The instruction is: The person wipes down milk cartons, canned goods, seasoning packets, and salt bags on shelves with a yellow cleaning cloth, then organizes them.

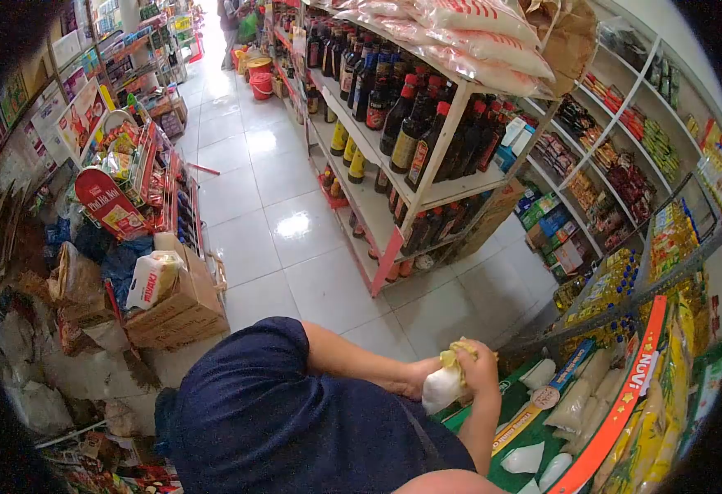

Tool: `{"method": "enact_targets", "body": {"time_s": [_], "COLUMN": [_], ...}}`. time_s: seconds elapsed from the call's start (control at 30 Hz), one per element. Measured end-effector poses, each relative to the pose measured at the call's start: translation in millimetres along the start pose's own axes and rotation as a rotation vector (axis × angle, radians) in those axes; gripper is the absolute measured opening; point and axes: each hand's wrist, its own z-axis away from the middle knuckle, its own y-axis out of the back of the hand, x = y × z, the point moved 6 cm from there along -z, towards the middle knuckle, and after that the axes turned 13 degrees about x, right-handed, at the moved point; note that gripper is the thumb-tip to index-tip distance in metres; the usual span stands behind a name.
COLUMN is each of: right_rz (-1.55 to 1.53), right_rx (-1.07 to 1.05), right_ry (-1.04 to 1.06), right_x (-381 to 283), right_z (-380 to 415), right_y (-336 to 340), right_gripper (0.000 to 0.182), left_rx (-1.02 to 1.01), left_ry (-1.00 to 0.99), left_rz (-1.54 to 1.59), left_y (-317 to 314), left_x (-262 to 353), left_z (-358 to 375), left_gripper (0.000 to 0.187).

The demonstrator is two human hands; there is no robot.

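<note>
My left hand (418, 377) is closed around a small white plastic packet (441, 392), held in front of my navy shirt. Against the top of that packet, my right hand (480, 368) grips a crumpled yellow cloth (457, 352). The two hands are close together, and some of the left fingers are hidden behind the packet. Just below and to the right of them is a green display shelf (493, 477). White packets (523, 458) and clear bags of pale grain-like contents (572, 409) lie on it.
A rack of dark bottles (414, 144) stands ahead, with large white sacks (476, 37) on top. Oil bottles (612, 288) line the right side behind an orange shelf strip (624, 412). Cardboard boxes (175, 309) sit at left beside a tiled aisle (254, 214). A person (231, 25) stands far off.
</note>
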Motion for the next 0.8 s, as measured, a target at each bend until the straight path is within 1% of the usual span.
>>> {"method": "enact_targets", "body": {"time_s": [0.1, 0.13, 0.2, 0.23, 0.3, 0.33, 0.4, 0.43, 0.47, 0.57, 0.6, 0.7, 0.73, 0.8], "right_rz": [0.023, -0.01, -0.033, -0.046, -0.079, -0.095, -0.51, -0.714, -0.617, -0.116, -0.114, 0.138, -0.212, -0.728], "right_rx": [-0.015, -0.058, -0.121, -0.154, -0.037, 0.024, 0.018, 0.014, 0.012, 0.305, 0.359, 0.428, 0.431, 0.506], "right_ry": [0.187, 0.312, 0.453, 0.52, 0.452, 0.42, 0.137, -0.006, -0.033, 0.553, 0.59, 0.574, 0.329, 0.17], "right_x": [3, -2, -22, -31, -14, -2, 31, 42, 47, -17, -22, -40, -26, -13], "right_z": [7, 15, 36, 47, 59, 62, 56, 55, 55, 65, 64, 54, 47, 53], "right_y": [-4, -10, -14, -17, -25, -29, -44, -48, -49, -17, -14, 8, 14, 21], "right_gripper": [0.027, 0.031, 0.036, 0.038, 0.049, 0.055, 0.068, 0.075, 0.091, 0.085, 0.082, 0.083, 0.084, 0.08], "left_rx": [0.054, 0.104, 0.211, 0.221, 0.242, 0.299, 0.49, 0.583, 0.711, 0.666, 0.586, 0.33, 0.185, -0.192], "left_ry": [-0.105, -0.104, -0.088, -0.134, -0.223, -0.207, -0.256, -0.283, -0.358, -0.61, -0.645, -1.043, -1.19, -1.136], "left_rz": [0.039, 0.096, 0.218, 0.267, 0.363, 0.326, 0.251, 0.213, 0.1, -0.073, -0.098, -0.38, -0.512, -0.461], "left_y": [2, 3, 6, 18, 51, 55, 56, 46, 38, 10, 3, -38, -52, -83], "left_x": [4, 10, 16, 18, 22, 23, 25, 29, 36, 57, 62, 69, 71, 78], "left_z": [-1, 2, 8, -1, -28, -26, -21, -10, 6, 19, 19, 41, 53, 69], "left_gripper": [0.037, 0.041, 0.048, 0.049, 0.052, 0.047, 0.048, 0.051, 0.059, 0.058, 0.063, 0.07, 0.079, 0.082]}}
